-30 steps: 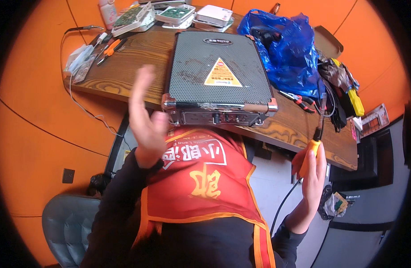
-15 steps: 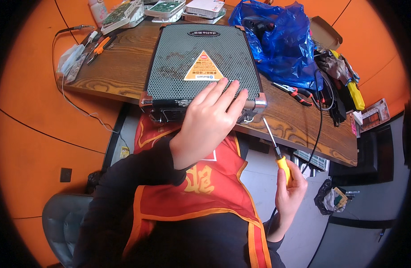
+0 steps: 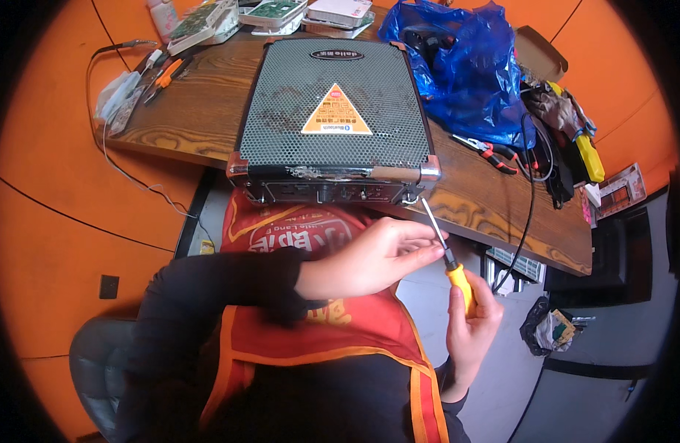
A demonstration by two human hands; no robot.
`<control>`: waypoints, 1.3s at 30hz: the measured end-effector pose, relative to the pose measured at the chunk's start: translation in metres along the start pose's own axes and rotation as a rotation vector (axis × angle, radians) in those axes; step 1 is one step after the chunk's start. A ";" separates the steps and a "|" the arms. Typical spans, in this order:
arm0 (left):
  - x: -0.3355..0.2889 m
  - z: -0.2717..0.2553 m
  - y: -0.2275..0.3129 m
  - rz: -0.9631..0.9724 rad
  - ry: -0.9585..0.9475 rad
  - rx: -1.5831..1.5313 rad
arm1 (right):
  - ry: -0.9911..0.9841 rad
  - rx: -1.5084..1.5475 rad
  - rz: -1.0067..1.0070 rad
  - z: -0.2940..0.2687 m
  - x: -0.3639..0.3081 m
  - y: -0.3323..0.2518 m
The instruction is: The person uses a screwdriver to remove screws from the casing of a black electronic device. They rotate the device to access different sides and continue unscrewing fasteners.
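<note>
A boxy speaker (image 3: 281, 103) with a grey mesh grille, an orange triangular sticker and reddish-brown corner caps lies on the wooden table, its panel of knobs toward me. My right hand (image 3: 474, 317) is wrapped around the yellow handle of a screwdriver (image 3: 458, 282). The metal shaft points up and left, its tip beside the speaker's near right corner. In front of the panel, my left hand (image 3: 373, 255) reaches across with thumb and fingers pinched at the shaft just above the handle. Neither hand touches the speaker.
Right of the speaker are a blue plastic bag (image 3: 465, 81), red-handled pliers (image 3: 495, 157) and gloves (image 3: 561, 111). Orange-handled cutters (image 3: 166, 77) lie at left. Open casings with circuit boards (image 3: 273, 11) stand at the back. A black cable (image 3: 530, 214) hangs over the table's front edge (image 3: 502, 240).
My left hand has come off the speaker's grille and moved down and right to the screwdriver's shaft. The screwdriver and my right hand have shifted slightly left.
</note>
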State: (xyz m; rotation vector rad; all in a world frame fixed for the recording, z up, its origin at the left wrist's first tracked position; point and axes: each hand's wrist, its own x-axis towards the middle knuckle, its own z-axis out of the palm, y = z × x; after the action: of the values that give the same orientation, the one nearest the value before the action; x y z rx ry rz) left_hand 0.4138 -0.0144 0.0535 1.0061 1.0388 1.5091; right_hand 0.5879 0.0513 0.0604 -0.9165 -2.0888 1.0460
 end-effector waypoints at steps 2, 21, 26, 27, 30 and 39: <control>0.010 0.009 -0.007 -0.098 0.006 -0.239 | 0.006 -0.028 -0.007 0.001 -0.003 -0.002; 0.009 0.003 -0.022 -0.046 0.052 -0.398 | -0.727 1.003 0.529 -0.013 -0.003 0.032; 0.008 0.002 -0.022 -0.049 0.075 -0.383 | -0.725 0.993 0.525 -0.012 -0.003 0.034; 0.008 0.002 -0.022 -0.043 0.071 -0.386 | -0.724 1.000 0.519 -0.012 -0.003 0.034; 0.009 0.002 -0.023 -0.043 0.065 -0.391 | -0.718 1.059 0.507 -0.011 -0.003 0.035; 0.011 0.003 -0.018 -0.036 0.072 -0.398 | -0.683 1.134 0.430 -0.009 -0.005 0.043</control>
State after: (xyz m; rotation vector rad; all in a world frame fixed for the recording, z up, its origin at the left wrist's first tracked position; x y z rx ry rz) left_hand 0.4203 -0.0013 0.0383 0.6545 0.7581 1.6492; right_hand 0.6111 0.0705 0.0275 -0.4046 -1.2745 2.6365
